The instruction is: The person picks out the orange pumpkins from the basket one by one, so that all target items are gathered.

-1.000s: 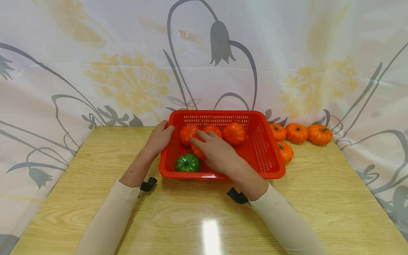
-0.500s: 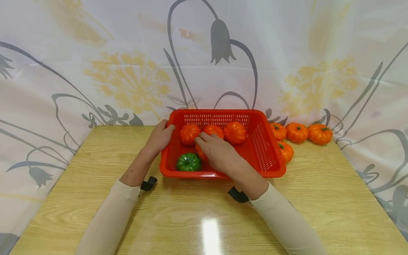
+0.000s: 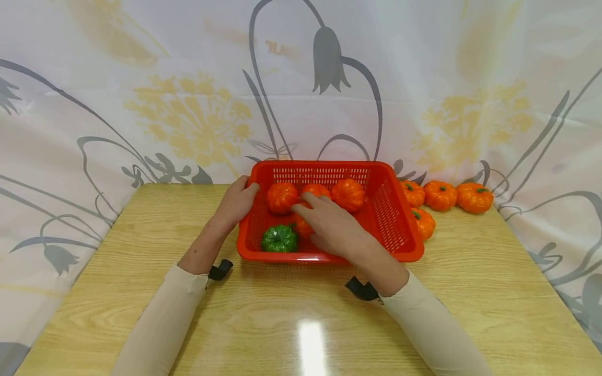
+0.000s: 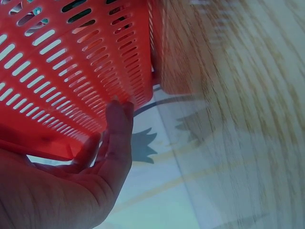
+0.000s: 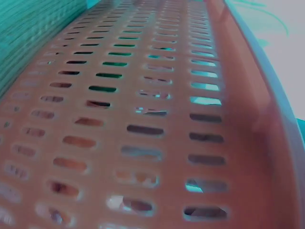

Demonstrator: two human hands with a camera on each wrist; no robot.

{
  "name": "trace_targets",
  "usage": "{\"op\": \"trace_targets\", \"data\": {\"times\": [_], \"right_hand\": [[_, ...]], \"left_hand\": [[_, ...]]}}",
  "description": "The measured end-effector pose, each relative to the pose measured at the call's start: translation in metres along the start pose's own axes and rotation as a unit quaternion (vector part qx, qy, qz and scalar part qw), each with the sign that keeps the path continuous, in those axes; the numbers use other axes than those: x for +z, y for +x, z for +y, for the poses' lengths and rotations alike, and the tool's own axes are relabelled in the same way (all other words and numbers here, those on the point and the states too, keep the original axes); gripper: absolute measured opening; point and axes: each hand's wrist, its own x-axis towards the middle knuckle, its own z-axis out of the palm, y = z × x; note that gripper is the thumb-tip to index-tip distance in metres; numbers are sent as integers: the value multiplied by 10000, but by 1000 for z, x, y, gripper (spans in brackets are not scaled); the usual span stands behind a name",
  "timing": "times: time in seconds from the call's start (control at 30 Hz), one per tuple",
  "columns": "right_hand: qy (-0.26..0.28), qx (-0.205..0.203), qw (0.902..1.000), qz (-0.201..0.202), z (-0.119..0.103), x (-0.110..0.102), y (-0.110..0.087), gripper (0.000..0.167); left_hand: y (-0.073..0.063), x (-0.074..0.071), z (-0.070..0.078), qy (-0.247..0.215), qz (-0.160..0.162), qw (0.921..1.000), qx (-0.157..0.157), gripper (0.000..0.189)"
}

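Note:
In the head view, the left hand (image 3: 236, 202) grips the left rim of a red slotted plastic basket (image 3: 329, 257). The left wrist view shows its thumb and fingers (image 4: 119, 138) curled about the rim, against the slotted wall (image 4: 86, 67). Inside the basket, the right hand (image 3: 336, 225) lies over an orange toy pumpkin (image 3: 303, 227), partly covering it; its visible fingers are loosely spread, and their contact is hidden. Beside that pumpkin sits a green one (image 3: 279, 239). Behind are orange pumpkins at left (image 3: 282, 198), middle (image 3: 316, 191) and right (image 3: 348, 195). Only the basket's slotted side (image 5: 119, 109) fills the right wrist view.
Several orange pumpkins (image 3: 440, 195) stand on the wooden table (image 3: 263, 324) at the basket's right, one (image 3: 425, 223) close to its wall. A flower-printed cloth (image 3: 197, 104) hangs behind the table. Each wrist wears a black strap (image 3: 362, 289).
The right hand's fingers come down on the orange pumpkin, then spread again as the hand draws back slightly rightward. The left hand keeps its hold on the rim.

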Motion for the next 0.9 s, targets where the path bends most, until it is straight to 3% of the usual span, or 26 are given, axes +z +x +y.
{"op": "trace_targets", "data": {"times": [0.3, 0.57, 0.9], "right_hand": [[165, -28, 9995, 280, 4, -1, -7, 59], [350, 410, 9981, 298, 8, -2, -17, 64], [1049, 869, 9876, 783, 17, -5, -33, 62]], "left_hand": [[-1, 0, 0, -46, -9, 10000, -49, 45], [0, 2, 0, -5, -11, 10000, -18, 45], [1, 1, -1, -38, 19, 10000, -37, 43]]}}
